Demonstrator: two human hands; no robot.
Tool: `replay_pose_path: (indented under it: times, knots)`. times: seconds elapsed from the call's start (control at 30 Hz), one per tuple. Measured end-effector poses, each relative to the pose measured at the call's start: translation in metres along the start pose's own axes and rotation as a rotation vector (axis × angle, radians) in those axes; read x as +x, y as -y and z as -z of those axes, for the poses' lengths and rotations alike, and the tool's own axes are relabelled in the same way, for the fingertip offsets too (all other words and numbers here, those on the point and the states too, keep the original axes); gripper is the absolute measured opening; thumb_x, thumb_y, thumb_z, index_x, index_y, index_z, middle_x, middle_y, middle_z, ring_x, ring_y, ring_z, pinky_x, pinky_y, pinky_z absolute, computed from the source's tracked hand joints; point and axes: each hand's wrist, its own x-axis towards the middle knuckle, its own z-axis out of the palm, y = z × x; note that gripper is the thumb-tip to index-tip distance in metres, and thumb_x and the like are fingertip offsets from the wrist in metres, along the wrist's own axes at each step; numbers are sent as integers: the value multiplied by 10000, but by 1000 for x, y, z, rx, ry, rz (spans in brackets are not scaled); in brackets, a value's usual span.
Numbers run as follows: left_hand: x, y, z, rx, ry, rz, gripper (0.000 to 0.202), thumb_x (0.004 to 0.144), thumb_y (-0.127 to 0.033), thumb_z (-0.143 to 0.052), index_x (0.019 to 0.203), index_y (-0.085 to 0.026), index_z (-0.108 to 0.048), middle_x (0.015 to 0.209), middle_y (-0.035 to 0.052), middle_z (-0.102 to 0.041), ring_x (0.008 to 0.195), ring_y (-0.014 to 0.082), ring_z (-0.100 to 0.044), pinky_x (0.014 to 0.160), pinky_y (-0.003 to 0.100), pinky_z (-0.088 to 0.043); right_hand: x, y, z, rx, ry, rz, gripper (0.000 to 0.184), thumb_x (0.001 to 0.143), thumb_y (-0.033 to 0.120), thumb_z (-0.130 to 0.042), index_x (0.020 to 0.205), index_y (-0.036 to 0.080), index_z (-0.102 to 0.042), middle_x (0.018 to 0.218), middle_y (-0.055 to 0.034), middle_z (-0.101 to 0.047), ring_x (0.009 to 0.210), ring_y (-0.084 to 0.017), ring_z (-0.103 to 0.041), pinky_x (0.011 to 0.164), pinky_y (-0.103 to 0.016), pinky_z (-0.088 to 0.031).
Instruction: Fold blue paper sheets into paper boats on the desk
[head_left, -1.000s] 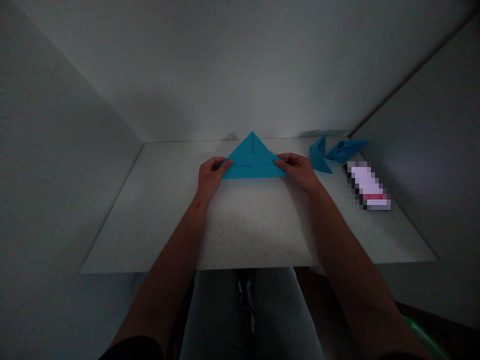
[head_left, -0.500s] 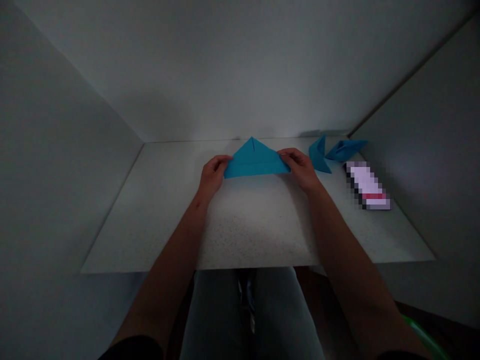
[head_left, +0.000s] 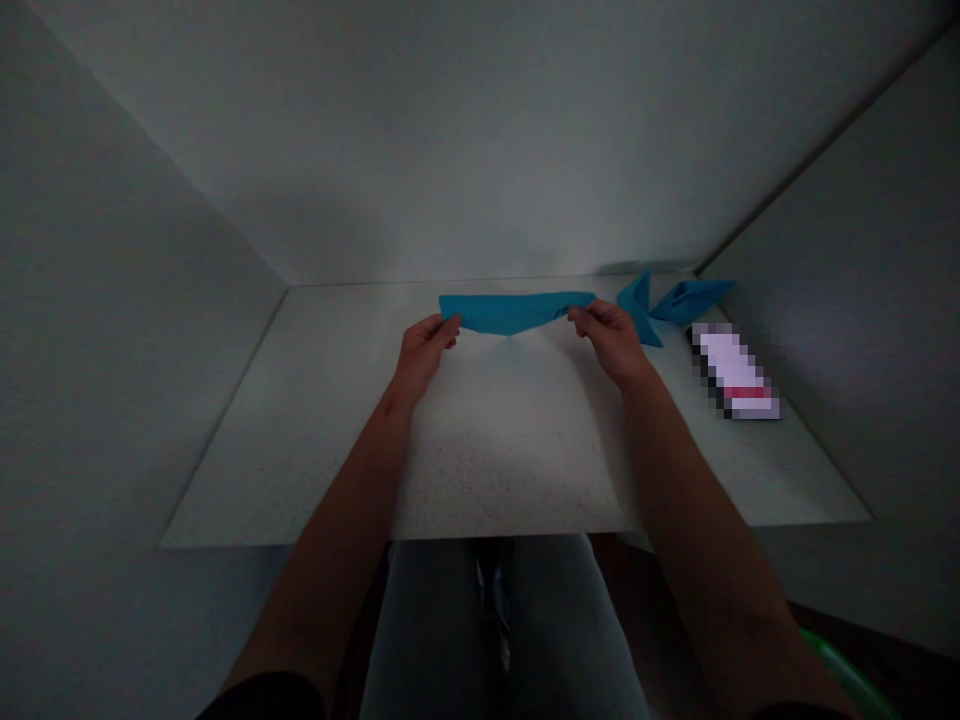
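A folded sheet of blue paper (head_left: 514,312) is stretched between my two hands over the back of the white table (head_left: 495,440). Its long straight edge faces the wall and a shallow point faces me. My left hand (head_left: 427,350) pinches the paper's left end, thumb on top. At the right end, my right hand (head_left: 611,335) grips the paper between thumb and fingers. Just right of that hand stands a folded blue paper piece (head_left: 639,308), partly behind it.
Another folded blue paper shape (head_left: 691,300) lies by the back right corner. In front of it is a phone (head_left: 735,370), its screen blurred out. White walls (head_left: 480,140) close in the table at the back and both sides.
The blue paper has flipped over: its peak pointed to the wall and now points toward me, with the long straight edge at the back. Both hands keep hold of the ends.
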Motion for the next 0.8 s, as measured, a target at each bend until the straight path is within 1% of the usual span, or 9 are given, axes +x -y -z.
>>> replay_pose_path:
  times: [0.03, 0.1, 0.17, 0.27, 0.37, 0.43, 0.53, 0.67, 0.8]
  knots:
    - [-1, -1, 0, 8, -2, -24, 479, 847, -641, -809, 712, -199, -684, 708, 24, -632, 697, 144, -573, 689, 284, -496, 0, 0, 0, -16, -12, 3, 334, 868, 585, -800, 892, 259, -732, 747, 5, -586, 744, -169, -537, 678, -311, -445]
    - [-1, -1, 0, 20, -1, -58, 541, 843, -698, -800, 688, -204, -642, 678, 13, -597, 686, 143, -564, 691, 285, -499, 0, 1, -1, -29, -7, 3, 413, 873, 646, -803, 827, 258, -668, 696, 21, -518, 696, -156, -493, 659, -304, -425]
    - [-1, 0, -1, 30, -7, -64, 546, 836, -729, -792, 737, -207, -664, 690, 18, -616, 694, 149, -586, 697, 287, -513, 0, 2, -3, -21, 20, -14, 449, 880, 676, -794, 821, 262, -630, 693, 23, -510, 674, -152, -485, 650, -303, -425]
    - [1, 4, -3, 43, -15, -60, 519, 828, -726, -803, 864, -216, -710, 754, 28, -666, 698, 152, -608, 676, 284, -521, -1, 4, -4, -5, 49, -47, 433, 871, 674, -800, 876, 276, -631, 714, 22, -534, 669, -157, -509, 653, -312, -451]
    - [4, 7, -4, 17, -10, -66, 480, 844, -671, -819, 1025, -236, -721, 796, 15, -673, 679, 140, -593, 649, 274, -510, -1, 5, -5, 5, 61, -53, 401, 855, 646, -813, 931, 285, -657, 723, 26, -542, 668, -158, -520, 656, -313, -469]
    - [5, 8, -3, -6, 5, -63, 438, 878, -620, -808, 1084, -245, -717, 785, 6, -655, 670, 136, -581, 641, 272, -501, -1, 4, -5, 19, 64, -53, 375, 862, 626, -801, 923, 283, -662, 717, 28, -546, 662, -154, -522, 649, -307, -470]
    - [5, 8, -3, -52, 29, -61, 329, 914, -535, -780, 1048, -241, -720, 789, 8, -644, 673, 132, -578, 641, 269, -497, 1, 0, -5, 66, 51, -51, 329, 878, 594, -773, 916, 282, -675, 719, 23, -565, 644, -150, -520, 620, -298, -457]
    - [3, 7, -3, -93, 27, -57, 190, 906, -398, -730, 1002, -234, -732, 807, 12, -656, 679, 129, -593, 657, 267, -512, 2, -5, -5, 142, 13, -55, 253, 887, 523, -740, 956, 281, -716, 777, 4, -612, 635, -145, -530, 590, -292, -442]
    - [2, 5, -3, -85, 12, -10, 161, 861, -278, -635, 945, -225, -762, 771, 11, -651, 688, 133, -606, 694, 276, -530, 2, -6, -3, 136, 5, -70, 203, 872, 449, -711, 977, 279, -743, 800, -5, -621, 662, -155, -553, 618, -307, -477]
